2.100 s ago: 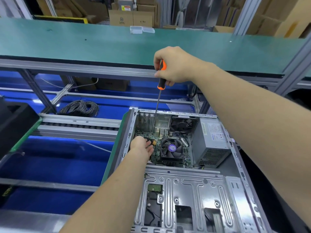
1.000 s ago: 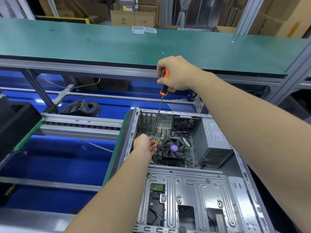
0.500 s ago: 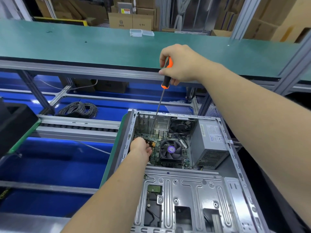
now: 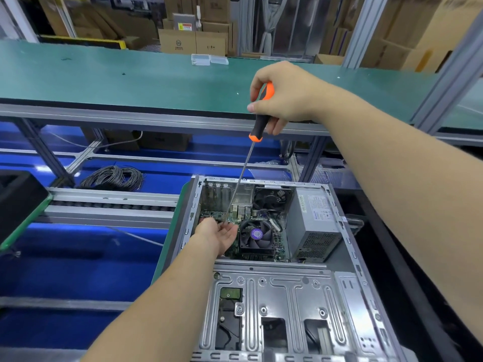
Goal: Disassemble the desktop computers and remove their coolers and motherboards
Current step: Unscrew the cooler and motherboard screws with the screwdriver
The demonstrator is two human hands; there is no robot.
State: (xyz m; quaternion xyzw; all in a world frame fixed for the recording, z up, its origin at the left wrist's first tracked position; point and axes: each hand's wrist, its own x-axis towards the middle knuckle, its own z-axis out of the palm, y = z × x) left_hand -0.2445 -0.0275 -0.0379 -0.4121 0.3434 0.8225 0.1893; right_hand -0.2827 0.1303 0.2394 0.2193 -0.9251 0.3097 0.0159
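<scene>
Gripping screwdriver (image 4: 258, 118) — right hand (image 4: 285, 97), left hand (image 4: 222, 235) palm-up over motherboard (image 4: 281, 250)

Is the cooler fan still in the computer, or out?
In: the cooler fan sits on the motherboard inside the open case.

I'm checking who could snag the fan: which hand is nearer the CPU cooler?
Left. The left hand lies open on the motherboard just left of the CPU cooler; the right hand grips the screwdriver handle high above the case.
</scene>
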